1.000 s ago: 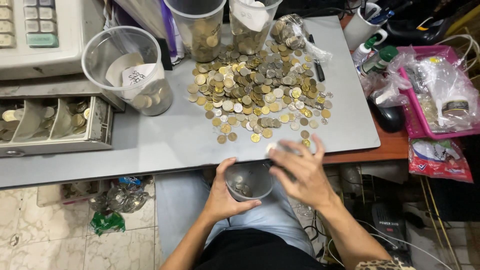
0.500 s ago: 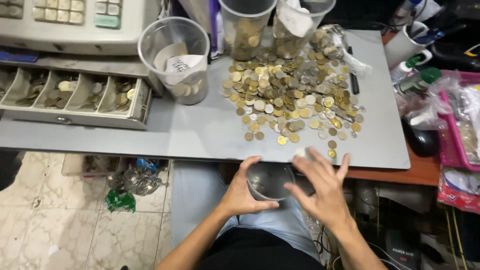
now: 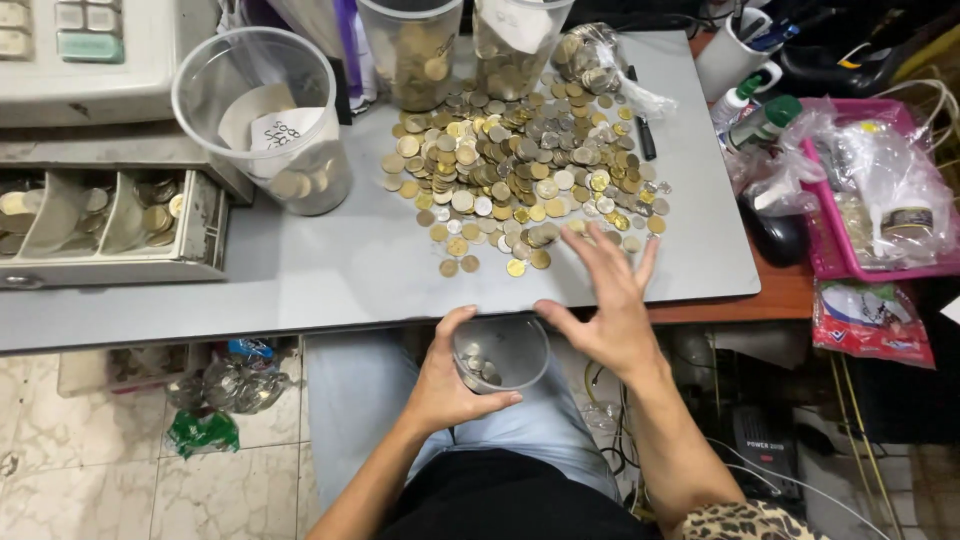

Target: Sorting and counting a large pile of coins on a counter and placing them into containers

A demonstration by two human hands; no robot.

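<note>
A grey desk [image 3: 330,270] carries a wide spread of coins [image 3: 520,185], gold and silver mixed, lying loose across its middle. At its left edge an open cash drawer [image 3: 110,225] shows curved compartments, each with some coins in the bottom. Next to it stands a large clear plastic tub [image 3: 262,115] holding a folded slip of paper and a shallow layer of coins. Two more clear tubs [image 3: 410,50] stand at the far edge of the pile: the left one is partly filled with coins, the right one has coins and a paper slip. A small clear bag of coins [image 3: 590,55] lies beside them. On the right, a pink basket [image 3: 825,260] holds plastic-wrapped items.

Below the desk's near edge, over the person's lap, the left hand [image 3: 450,375] grips a small clear cup [image 3: 500,352] from the side; a few coins lie in its bottom. The right hand [image 3: 610,300] is open with fingers spread, flat at the desk edge beside the cup, holding nothing visible.
</note>
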